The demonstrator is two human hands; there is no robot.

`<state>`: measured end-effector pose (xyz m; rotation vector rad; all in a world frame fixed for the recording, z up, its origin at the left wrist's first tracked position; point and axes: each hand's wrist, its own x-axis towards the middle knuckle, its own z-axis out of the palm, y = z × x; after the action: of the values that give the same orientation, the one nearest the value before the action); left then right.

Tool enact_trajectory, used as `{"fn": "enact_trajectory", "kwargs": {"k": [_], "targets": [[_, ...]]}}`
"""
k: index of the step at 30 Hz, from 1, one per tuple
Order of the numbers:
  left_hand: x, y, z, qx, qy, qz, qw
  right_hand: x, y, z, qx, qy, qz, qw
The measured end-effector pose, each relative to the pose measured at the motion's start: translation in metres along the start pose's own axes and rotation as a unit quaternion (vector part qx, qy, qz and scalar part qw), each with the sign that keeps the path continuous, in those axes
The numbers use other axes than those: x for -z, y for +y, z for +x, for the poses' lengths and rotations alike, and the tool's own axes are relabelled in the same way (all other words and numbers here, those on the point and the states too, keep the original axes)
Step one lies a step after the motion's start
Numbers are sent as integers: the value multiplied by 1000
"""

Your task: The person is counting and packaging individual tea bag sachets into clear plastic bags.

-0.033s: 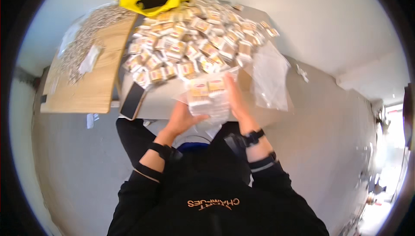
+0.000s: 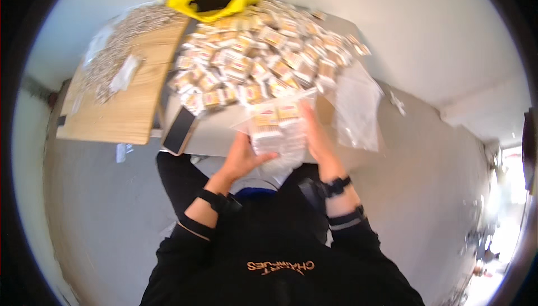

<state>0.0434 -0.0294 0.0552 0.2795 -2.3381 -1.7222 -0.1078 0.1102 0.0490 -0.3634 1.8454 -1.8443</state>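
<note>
Clear bag [image 2: 292,140]: packets [image 2: 266,117] inside, near side of packet pile [image 2: 238,65]; long axis too blurred to call.
Left fingers [image 2: 267,157]: gripping bag's left side.
Right fingers [image 2: 309,119]: holding its right side, nearer pile.

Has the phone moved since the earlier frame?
No: against the wooden board, the phone keeps its place; the whole view shifted.
</note>
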Motion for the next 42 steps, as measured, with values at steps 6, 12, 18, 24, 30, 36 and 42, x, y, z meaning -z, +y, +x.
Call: {"fn": "enact_trajectory", "kwargs": {"k": [6,12,18,24,30,36,42], "targets": [[45,-8,-48,176,92,-412,889,-27,-26,-47,-23,-259,-54,964],[86,12,-114,132,74,-354,923,-102,26,-41,-186,-273,58,942],[137,20,-132,43,337,-383,859,-162,-23,-51,16,-310,-21,950],[234,-76,-120,259,570,-123,770,-125,-9,-48,-87,-314,-48,944],[201,-90,-116,275,513,-32,812,-42,14,-49,-147,-219,-71,962],[166,-95,-137,225,463,-129,848,58,45,-28,-143,24,-45,988],[153,-72,-158,317,327,-145,878,117,80,24,4,313,-286,906]]}}
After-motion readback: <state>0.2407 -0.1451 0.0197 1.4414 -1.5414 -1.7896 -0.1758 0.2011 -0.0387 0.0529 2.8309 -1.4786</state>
